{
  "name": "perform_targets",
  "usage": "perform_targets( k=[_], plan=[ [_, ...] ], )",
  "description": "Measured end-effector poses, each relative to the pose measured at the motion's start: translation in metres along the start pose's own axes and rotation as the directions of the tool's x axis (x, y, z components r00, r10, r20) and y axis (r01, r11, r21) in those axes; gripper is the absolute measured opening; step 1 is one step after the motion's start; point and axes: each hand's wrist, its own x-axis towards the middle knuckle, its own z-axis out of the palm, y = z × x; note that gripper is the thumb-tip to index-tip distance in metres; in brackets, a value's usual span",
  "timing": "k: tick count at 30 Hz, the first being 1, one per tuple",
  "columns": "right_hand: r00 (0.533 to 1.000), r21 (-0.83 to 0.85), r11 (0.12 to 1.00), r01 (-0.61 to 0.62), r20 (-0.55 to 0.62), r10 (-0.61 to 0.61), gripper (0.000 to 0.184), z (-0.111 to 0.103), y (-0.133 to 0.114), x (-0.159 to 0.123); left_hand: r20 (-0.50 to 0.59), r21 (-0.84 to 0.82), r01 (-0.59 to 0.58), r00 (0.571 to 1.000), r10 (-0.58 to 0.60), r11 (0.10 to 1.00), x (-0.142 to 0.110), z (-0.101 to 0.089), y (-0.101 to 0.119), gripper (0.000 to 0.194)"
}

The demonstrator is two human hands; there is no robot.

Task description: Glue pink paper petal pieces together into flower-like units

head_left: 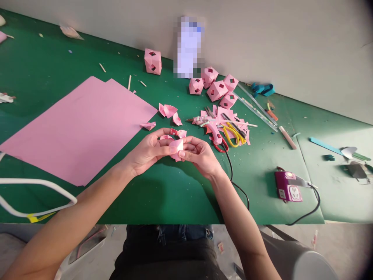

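Between both hands, just above the green table, is a small folded pink paper piece (176, 147). My left hand (151, 149) pinches it from the left, with a red patterned wrap on one fingertip. From the right, the thumb and fingers of my right hand (199, 154) close on the same piece. Several loose folded pink paper pieces (169, 110) lie just beyond the hands. A pink glue gun (214, 128) rests to the right, beside yellow-handled scissors (234, 136) and red-handled scissors (220, 147), over pink paper scraps (227, 113).
Pink paper sheets (78, 128) cover the left of the green table (140, 202). Several pink paper polyhedra (217, 90) stand near the wall by a blurred phone-like rectangle (188, 46). A purple power adapter (288, 186) sits right; a black cord (231, 171) runs off the front edge.
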Motion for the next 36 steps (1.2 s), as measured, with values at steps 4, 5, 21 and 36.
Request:
perform_targets(
  k=[4,5,21,36],
  plan=[
    [0.999,-0.012,1.0,0.014,0.037,-0.014,0.049,0.0,0.0,-0.001,0.013,-0.006,-0.014,1.0,0.014,1.0,0.0,-0.001,0.0,0.058],
    [0.998,-0.011,1.0,0.02,0.054,-0.02,0.048,0.0,-0.001,-0.002,0.015,-0.013,-0.014,1.0,0.014,1.0,0.001,-0.002,0.0,0.058],
    [0.996,-0.167,0.983,0.076,-0.028,-0.082,0.05,0.009,-0.002,-0.003,0.085,-0.013,0.0,0.996,0.001,1.0,0.002,-0.001,-0.003,0.057],
    [0.984,-0.189,0.965,0.181,0.036,-0.177,0.041,0.002,-0.006,-0.007,-0.051,0.411,-0.284,0.941,0.333,0.866,-0.015,0.004,0.01,0.07]
  ],
)
